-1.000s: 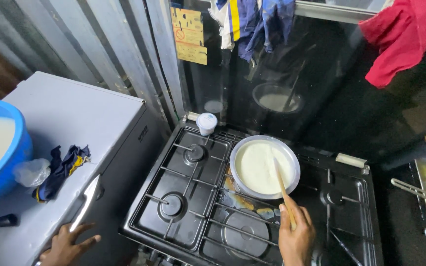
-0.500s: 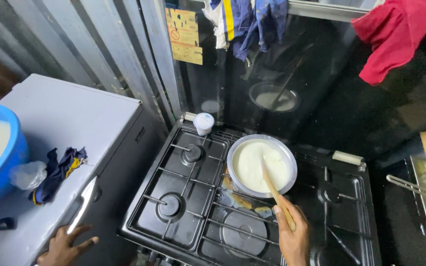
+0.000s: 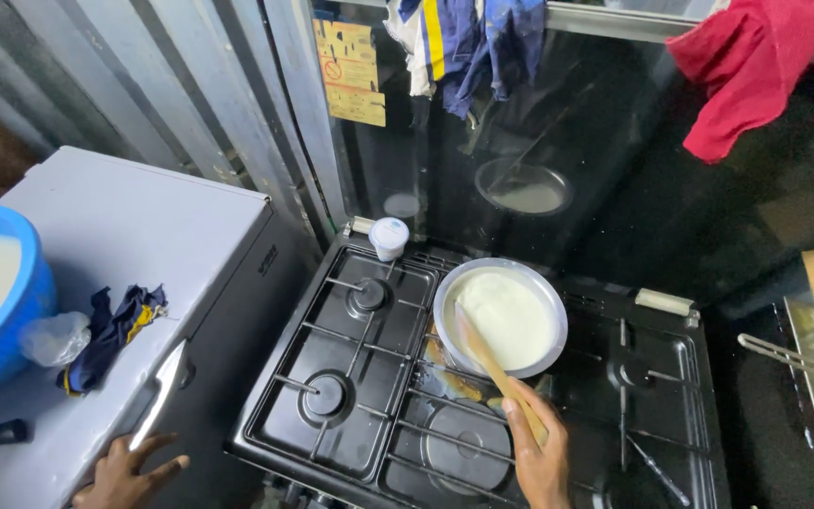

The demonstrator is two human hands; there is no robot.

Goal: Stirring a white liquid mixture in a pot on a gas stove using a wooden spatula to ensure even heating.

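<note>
We note the right hand (image 3: 541, 454) closed around a flat wooden stirring stick (image 3: 494, 366), blade in the round metal pan (image 3: 500, 317) of pale, smooth liquid on the black gas stove (image 3: 350, 396). Left of the stove, the left hand (image 3: 126, 468) rests spread, holding nothing. We judge stirring unfinished.

The left burners (image 3: 341, 349) of the stove are free; the pot (image 3: 501, 316) and small white cup (image 3: 388, 238) block the back.
</note>
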